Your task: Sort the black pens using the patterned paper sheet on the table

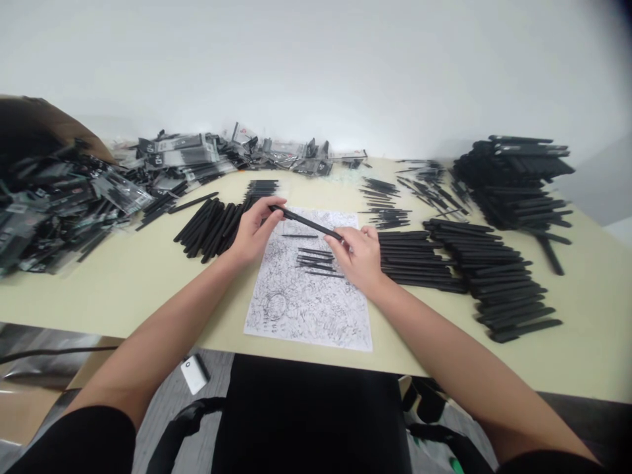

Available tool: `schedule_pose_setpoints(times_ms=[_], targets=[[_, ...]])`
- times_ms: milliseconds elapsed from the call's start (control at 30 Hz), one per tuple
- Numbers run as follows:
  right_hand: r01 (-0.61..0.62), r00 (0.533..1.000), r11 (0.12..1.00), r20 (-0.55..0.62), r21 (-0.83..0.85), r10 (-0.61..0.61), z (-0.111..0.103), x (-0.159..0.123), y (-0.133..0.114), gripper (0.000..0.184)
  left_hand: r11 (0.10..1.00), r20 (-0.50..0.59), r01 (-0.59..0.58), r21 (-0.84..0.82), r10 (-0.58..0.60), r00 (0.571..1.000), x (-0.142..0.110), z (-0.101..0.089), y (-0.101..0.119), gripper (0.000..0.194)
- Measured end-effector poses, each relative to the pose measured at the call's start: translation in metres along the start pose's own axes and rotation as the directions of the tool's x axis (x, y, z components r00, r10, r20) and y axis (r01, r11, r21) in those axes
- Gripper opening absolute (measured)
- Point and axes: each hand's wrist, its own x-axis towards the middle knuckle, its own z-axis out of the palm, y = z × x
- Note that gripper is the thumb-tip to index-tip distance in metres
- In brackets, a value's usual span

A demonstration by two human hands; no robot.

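Observation:
A black pen (311,222) is stretched between my two hands above a scribbled sheet of paper (306,316). My left hand (257,227) pinches its left end, and my right hand (359,255) grips the other end. Several thin black refills (316,260) lie on the paper beside my right hand, and one more rests higher on the sheet. Left of the paper sits a pile of black pen barrels (207,227), close to my left hand. To the right, a row of black pens (419,260) lies partly behind my right hand.
Stacked black pens (513,283) spread over the right of the table (148,289), with a taller heap (513,178) behind. Plastic-wrapped packets (182,155) pile along the back left, near a cardboard box (59,125). Thin black pieces (385,201) lie at centre right.

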Motion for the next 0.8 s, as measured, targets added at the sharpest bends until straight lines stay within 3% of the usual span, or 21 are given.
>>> schedule_pose_setpoints(times_ms=[167, 333, 533, 700, 733, 800], targets=[[0.026, 0.999, 1.000, 0.029, 0.000, -0.026, -0.001, 0.000, -0.002, 0.034, 0.943, -0.058, 0.139, -0.304, -0.164, 0.985, 0.004, 0.004, -0.001, 0.028], [0.011, 0.998, 1.000, 0.056, 0.003, -0.011, -0.003, 0.001, -0.006, 0.035, 0.895, -0.109, 0.214, -0.391, -0.276, 0.955, 0.012, -0.008, -0.005, 0.028], [-0.015, 0.999, 1.000, 0.045, 0.005, 0.015, -0.004, 0.001, -0.007, 0.035, 0.930, -0.255, 0.202, -0.308, -0.286, 0.924, 0.026, -0.040, -0.017, 0.034], [-0.005, 1.000, 1.000, 0.023, -0.015, 0.005, -0.003, 0.001, -0.007, 0.032, 0.943, -0.431, 0.255, -0.214, -0.325, 0.842, 0.030, -0.063, -0.026, 0.032], [-0.008, 1.000, 1.000, 0.025, -0.025, 0.009, -0.003, 0.000, -0.007, 0.032, 0.956, -0.457, 0.252, -0.152, -0.294, 0.839, 0.029, -0.067, -0.027, 0.029], [-0.017, 1.000, 0.999, 0.021, -0.046, 0.018, -0.003, 0.000, -0.007, 0.031, 0.977, -0.451, 0.210, 0.043, -0.169, 0.877, 0.026, -0.074, -0.027, 0.021]])
